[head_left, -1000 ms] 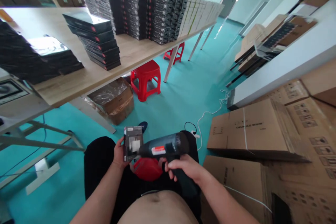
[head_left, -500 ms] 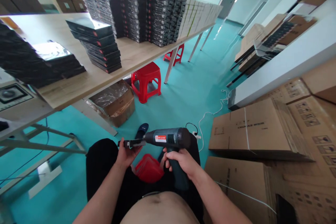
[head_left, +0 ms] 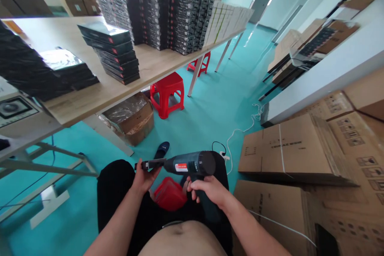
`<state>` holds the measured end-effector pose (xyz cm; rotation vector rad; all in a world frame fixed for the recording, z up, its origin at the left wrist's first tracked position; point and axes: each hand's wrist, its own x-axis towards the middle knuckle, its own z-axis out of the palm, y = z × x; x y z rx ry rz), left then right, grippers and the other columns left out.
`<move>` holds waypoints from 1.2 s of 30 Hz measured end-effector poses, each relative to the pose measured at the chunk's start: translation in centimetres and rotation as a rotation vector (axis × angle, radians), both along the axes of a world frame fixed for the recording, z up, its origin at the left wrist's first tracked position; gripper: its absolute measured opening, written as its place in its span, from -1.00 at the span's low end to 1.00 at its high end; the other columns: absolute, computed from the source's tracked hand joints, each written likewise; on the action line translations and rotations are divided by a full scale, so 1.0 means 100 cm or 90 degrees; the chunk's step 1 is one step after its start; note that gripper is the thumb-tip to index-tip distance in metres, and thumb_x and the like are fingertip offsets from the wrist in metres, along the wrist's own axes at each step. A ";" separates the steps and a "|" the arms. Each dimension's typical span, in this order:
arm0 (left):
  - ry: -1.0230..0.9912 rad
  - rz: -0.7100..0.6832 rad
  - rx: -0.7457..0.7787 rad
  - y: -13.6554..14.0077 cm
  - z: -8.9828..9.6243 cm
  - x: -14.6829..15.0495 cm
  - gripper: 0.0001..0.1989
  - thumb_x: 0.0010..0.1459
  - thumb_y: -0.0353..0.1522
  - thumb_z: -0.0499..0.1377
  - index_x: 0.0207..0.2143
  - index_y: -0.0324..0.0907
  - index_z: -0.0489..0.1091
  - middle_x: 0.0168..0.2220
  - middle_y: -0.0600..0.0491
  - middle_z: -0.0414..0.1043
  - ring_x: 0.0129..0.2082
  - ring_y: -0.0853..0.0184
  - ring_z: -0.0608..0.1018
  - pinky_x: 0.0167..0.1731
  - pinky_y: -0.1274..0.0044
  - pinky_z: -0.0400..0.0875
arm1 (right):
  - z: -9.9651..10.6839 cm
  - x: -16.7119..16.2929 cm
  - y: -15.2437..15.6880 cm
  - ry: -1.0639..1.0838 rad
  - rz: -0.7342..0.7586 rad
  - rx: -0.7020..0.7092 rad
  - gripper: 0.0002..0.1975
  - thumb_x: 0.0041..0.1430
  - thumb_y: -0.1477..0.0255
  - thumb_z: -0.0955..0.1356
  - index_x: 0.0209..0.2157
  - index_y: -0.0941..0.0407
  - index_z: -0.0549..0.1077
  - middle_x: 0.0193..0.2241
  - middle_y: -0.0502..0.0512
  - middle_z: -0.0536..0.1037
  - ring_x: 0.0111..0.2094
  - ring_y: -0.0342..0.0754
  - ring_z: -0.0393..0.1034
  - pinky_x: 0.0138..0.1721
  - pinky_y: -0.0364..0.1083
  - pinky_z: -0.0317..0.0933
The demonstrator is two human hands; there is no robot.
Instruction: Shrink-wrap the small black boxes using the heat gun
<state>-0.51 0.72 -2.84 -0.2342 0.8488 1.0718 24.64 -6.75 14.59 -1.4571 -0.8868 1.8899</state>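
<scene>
My right hand (head_left: 207,189) is wrapped round the handle of a dark heat gun (head_left: 192,163) with a red and white label, held level above my lap. Its nozzle points left at a thin black box (head_left: 153,163). That box rests edge-on in my left hand (head_left: 145,179), which grips its left part from below. Nozzle and box overlap from this angle, so I cannot tell whether they touch. Stacks of similar black boxes (head_left: 118,54) in clear film stand on the wooden table (head_left: 156,58) ahead to the left.
A red stool (head_left: 167,92) and an open carton with plastic film (head_left: 135,118) stand by the table. A red plastic seat (head_left: 170,194) shows between my legs. Flattened cartons (head_left: 282,144) lean at the right. A white cable (head_left: 237,131) crosses the floor near a dark slipper (head_left: 162,149).
The heat gun's body has dropped slightly and shifted a little left, its nozzle now overlapping the box's right end. My left hand and the box have barely moved.
</scene>
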 end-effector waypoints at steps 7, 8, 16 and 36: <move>-0.033 0.039 -0.011 0.002 0.009 0.000 -0.68 0.13 -0.15 0.09 -0.23 -0.23 0.29 -0.23 -0.16 0.41 -0.17 0.02 0.52 -0.35 0.27 0.56 | -0.010 0.002 -0.004 0.090 -0.126 -0.006 -0.67 -0.05 0.37 0.38 -0.22 0.24 0.44 -0.42 0.15 0.52 -0.51 -0.10 0.40 -0.55 -0.16 0.26; -0.050 0.034 -0.014 0.002 0.012 0.000 -0.65 0.12 -0.14 0.09 -0.20 -0.24 0.28 -0.17 -0.21 0.38 -0.09 -0.04 0.48 -0.33 0.25 0.56 | -0.011 0.006 -0.002 0.086 -0.146 -0.012 -0.68 -0.03 0.36 0.37 -0.22 0.23 0.42 -0.42 0.13 0.51 -0.51 -0.11 0.39 -0.55 -0.17 0.26; -0.033 0.051 -0.040 0.002 0.027 0.004 -0.59 0.11 -0.15 0.10 -0.07 -0.21 0.26 -0.10 -0.20 0.35 -0.04 -0.06 0.45 -0.33 0.27 0.57 | -0.007 0.028 -0.004 0.101 -0.106 -0.025 -0.68 -0.03 0.38 0.36 -0.22 0.25 0.41 -0.41 0.16 0.51 -0.49 -0.08 0.40 -0.55 -0.15 0.25; 0.011 0.003 0.014 0.000 0.008 -0.003 -0.67 -0.08 -0.47 0.09 -0.18 -0.25 0.36 -0.28 -0.09 0.48 -0.29 0.12 0.55 -0.27 0.27 0.52 | -0.016 0.031 0.004 0.114 -0.140 -0.021 -0.71 0.02 0.39 0.34 -0.21 0.24 0.41 -0.40 0.14 0.49 -0.48 -0.10 0.39 -0.56 -0.18 0.25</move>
